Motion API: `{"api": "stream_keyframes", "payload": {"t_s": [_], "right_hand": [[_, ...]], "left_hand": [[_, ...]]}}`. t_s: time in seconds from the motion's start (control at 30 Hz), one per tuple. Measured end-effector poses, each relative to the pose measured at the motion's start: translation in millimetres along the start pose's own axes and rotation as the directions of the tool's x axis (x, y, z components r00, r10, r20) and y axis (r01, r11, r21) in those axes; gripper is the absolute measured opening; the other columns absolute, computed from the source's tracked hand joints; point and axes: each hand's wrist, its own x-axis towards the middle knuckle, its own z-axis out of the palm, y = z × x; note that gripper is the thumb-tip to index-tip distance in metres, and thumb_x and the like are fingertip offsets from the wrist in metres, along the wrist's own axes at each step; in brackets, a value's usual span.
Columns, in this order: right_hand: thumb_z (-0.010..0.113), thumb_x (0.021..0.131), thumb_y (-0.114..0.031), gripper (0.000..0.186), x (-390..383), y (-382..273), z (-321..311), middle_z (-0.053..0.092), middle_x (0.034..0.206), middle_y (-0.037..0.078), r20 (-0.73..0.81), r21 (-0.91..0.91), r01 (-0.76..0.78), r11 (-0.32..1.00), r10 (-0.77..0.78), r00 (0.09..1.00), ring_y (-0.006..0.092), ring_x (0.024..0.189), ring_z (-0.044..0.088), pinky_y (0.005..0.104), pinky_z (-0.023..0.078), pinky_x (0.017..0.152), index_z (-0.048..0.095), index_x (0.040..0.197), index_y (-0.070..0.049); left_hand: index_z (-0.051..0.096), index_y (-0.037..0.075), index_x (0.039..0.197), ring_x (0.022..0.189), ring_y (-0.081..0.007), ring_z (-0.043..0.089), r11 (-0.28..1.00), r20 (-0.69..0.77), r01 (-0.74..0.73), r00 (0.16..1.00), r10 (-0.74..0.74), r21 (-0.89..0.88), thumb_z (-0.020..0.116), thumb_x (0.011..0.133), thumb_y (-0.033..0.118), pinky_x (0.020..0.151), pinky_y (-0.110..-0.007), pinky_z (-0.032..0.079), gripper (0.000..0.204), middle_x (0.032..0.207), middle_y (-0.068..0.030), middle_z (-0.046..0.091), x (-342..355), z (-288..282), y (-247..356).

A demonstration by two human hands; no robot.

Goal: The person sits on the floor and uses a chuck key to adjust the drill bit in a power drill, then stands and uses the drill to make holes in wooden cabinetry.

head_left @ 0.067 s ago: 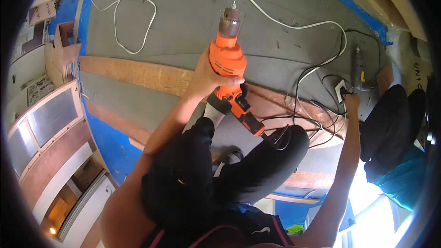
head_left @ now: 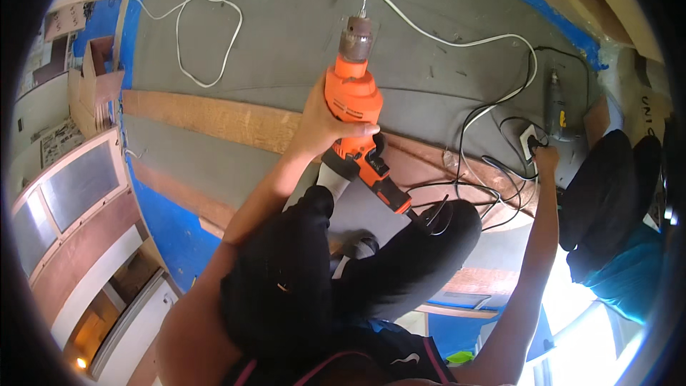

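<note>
My left hand point(head_left: 319, 126) is wrapped round the body of an orange power drill point(head_left: 355, 96). The drill's metal chuck point(head_left: 356, 39) points away from me, with a thin bit point(head_left: 364, 4) fitted in it. Its black-and-orange handle end hangs over my bent knee, where a black cord leaves it. Off to the right, my right hand point(head_left: 547, 160) is closed round a black plug point(head_left: 534, 144) at a white power strip point(head_left: 527, 134) on the grey floor. Fingers cover part of that plug, and I cannot tell whether it sits fully in the socket.
Tangled black cords point(head_left: 468, 187) lie between the drill and the strip. A white cable point(head_left: 411, 20) winds across the grey floor from a coil. A grey rotary tool point(head_left: 555, 111) lies beyond the strip. Another person's dark-trousered leg point(head_left: 599, 182) is close at the right. Wooden boards point(head_left: 214, 117) cross the floor.
</note>
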Motion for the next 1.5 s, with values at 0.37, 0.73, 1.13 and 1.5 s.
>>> {"api": "stream_keyframes", "payload": {"t_s": [0.37,0.73,1.13,1.5], "right_hand": [[0.060,0.092,-0.019,0.023,-97,-154,-235,0.073,0.109,0.016,-0.175,0.401,0.183,0.898,-0.122,0.977,0.0322,0.090,0.072,0.0467,0.058,0.076,0.073,0.106,-0.006],[0.059,0.084,-0.022,0.066,-220,-344,-410,0.061,0.098,0.009,-0.642,0.265,0.198,0.944,0.020,0.766,0.0208,0.085,0.059,0.0320,0.054,0.080,0.048,0.139,0.013],[0.080,0.062,-0.025,0.104,-242,-268,-402,0.062,0.091,0.016,-0.813,0.499,0.709,0.498,-0.013,0.582,0.0315,0.094,0.062,0.0404,0.056,0.071,0.036,0.148,0.012],[0.088,0.071,-0.017,0.089,-289,-262,-433,0.068,0.116,0.025,-0.650,0.707,0.693,0.141,0.514,0.559,0.0403,0.099,0.072,0.0445,0.059,0.084,0.040,0.143,0.002]], "left_hand": [[0.056,0.007,0.120,0.085,-0.0171,0.064,0.824,0.365,0.086,0.919,0.152,-0.560,0.077,0.079,0.005,0.079,-0.034,0.055,0.046,0.096,-0.0025,0.062,9,7,6],[0.053,0.005,0.128,0.098,-0.0168,0.064,0.980,-0.004,0.079,0.997,-0.081,-0.185,0.077,0.082,0.001,0.087,-0.036,0.054,0.051,0.111,-0.0056,0.062,-6,82,65],[0.039,0.010,0.150,0.125,-0.0370,0.055,0.787,0.560,0.244,0.815,0.150,-0.566,0.070,0.090,0.049,0.106,-0.053,0.049,0.078,0.138,-0.0190,0.053,-36,106,135],[0.059,0.007,0.108,0.085,-0.0229,0.068,0.936,0.388,0.276,0.905,-0.176,-0.219,0.074,0.084,0.023,0.083,-0.042,0.058,0.032,0.093,-0.0086,0.065,-104,204,243]]}}
